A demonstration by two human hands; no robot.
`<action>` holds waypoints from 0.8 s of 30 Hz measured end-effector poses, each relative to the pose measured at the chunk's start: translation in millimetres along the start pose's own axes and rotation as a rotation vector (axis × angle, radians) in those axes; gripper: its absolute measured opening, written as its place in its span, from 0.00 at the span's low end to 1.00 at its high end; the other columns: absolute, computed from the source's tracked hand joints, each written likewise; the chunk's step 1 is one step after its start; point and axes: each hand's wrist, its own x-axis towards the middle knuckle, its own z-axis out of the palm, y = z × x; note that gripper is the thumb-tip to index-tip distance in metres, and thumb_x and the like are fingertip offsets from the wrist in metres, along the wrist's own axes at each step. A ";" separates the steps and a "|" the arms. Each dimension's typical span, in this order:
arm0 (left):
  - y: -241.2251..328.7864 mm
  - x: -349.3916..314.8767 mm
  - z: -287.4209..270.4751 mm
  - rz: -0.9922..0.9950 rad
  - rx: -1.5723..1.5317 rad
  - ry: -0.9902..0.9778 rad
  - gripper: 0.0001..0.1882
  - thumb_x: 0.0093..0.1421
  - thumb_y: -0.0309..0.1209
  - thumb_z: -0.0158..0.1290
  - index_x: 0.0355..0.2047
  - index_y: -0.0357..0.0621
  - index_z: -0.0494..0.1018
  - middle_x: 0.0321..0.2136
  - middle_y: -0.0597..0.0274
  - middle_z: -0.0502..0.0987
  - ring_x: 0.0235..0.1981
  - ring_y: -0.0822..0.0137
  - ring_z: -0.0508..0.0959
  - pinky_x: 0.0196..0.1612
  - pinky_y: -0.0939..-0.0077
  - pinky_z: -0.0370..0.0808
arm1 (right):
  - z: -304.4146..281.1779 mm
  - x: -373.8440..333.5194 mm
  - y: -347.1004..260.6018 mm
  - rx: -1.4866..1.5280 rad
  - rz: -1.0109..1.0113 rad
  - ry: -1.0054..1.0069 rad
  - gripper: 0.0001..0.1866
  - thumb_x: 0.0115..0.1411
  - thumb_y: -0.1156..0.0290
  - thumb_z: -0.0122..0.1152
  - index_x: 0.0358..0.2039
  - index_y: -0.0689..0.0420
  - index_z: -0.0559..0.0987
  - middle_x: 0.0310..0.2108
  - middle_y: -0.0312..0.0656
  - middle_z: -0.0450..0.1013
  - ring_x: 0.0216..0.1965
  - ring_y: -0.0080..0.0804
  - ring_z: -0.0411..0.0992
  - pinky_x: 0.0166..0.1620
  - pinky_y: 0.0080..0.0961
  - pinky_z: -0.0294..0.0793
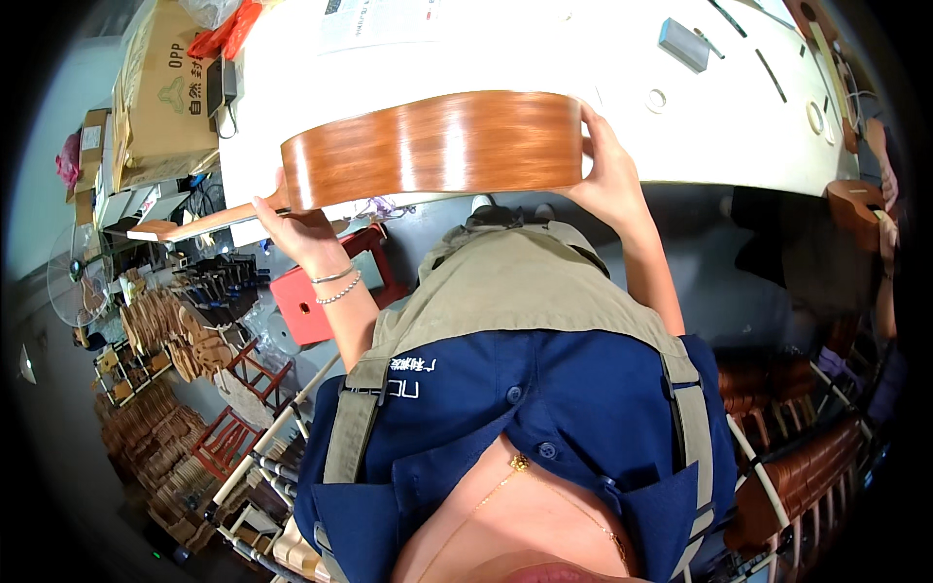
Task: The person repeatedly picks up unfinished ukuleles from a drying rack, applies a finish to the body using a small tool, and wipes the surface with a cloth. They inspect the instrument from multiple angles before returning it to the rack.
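Observation:
A glossy brown wooden ukulele (437, 146) is held on edge in front of me, its striped side turned up and its neck (219, 221) pointing left. My left hand (299, 231) grips it where the neck meets the body, the thumb and fingers partly hidden behind the wood. At the rounded tail end, my right hand (607, 175) clasps the body, with the thumb underneath and the fingers over the far edge. The body overlaps the near edge of the white worktable (505, 49).
On the table lie a grey-blue block (684, 45), a tape roll (656, 100) and thin dark strips. A cardboard box (160, 92) stands at the left. Below the neck is a red stool (301, 303). Racks of wooden parts (155, 418) fill the left. Another person's hand (886, 238) holds an instrument body (855, 212) at far right.

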 end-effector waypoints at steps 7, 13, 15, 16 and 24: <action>2.5 31.1 -85.2 -0.040 -0.137 -0.264 0.21 0.59 0.41 0.38 0.48 0.41 0.61 0.46 0.53 0.66 0.47 0.60 0.68 0.49 0.62 0.67 | 13.8 11.2 -25.8 0.300 -0.352 -0.141 0.53 0.28 0.65 0.73 0.56 0.56 0.55 0.52 0.44 0.58 0.56 0.39 0.54 0.57 0.35 0.50; 16.7 11.0 -143.9 -0.140 -0.173 -0.041 0.20 0.58 0.39 0.38 0.47 0.41 0.62 0.46 0.53 0.67 0.47 0.60 0.68 0.48 0.63 0.68 | 47.4 20.8 -52.0 0.610 -0.503 -0.369 0.53 0.32 0.67 0.71 0.58 0.56 0.50 0.53 0.45 0.56 0.57 0.37 0.52 0.59 0.36 0.47; 14.7 -1.7 -158.3 -0.182 -0.147 0.088 0.20 0.58 0.39 0.38 0.47 0.41 0.62 0.46 0.53 0.67 0.47 0.60 0.68 0.48 0.63 0.68 | 54.2 22.4 -57.9 0.610 -0.582 -0.365 0.52 0.33 0.66 0.71 0.57 0.55 0.51 0.54 0.46 0.56 0.56 0.39 0.54 0.58 0.37 0.50; 11.6 -8.2 -165.5 -0.203 -0.142 0.140 0.20 0.58 0.39 0.39 0.47 0.41 0.62 0.46 0.53 0.67 0.46 0.60 0.68 0.48 0.63 0.68 | 56.0 23.8 -58.3 0.590 -0.621 -0.365 0.52 0.33 0.65 0.71 0.57 0.55 0.51 0.54 0.46 0.56 0.56 0.39 0.54 0.58 0.37 0.50; -15.4 -24.4 -183.9 -0.329 -0.143 0.291 0.18 0.58 0.37 0.39 0.46 0.41 0.63 0.45 0.53 0.67 0.46 0.60 0.68 0.48 0.64 0.69 | 55.9 32.0 -49.3 0.234 -0.718 -0.275 0.25 0.51 0.56 0.55 0.50 0.49 0.68 0.58 0.50 0.47 0.57 0.46 0.48 0.57 0.40 0.47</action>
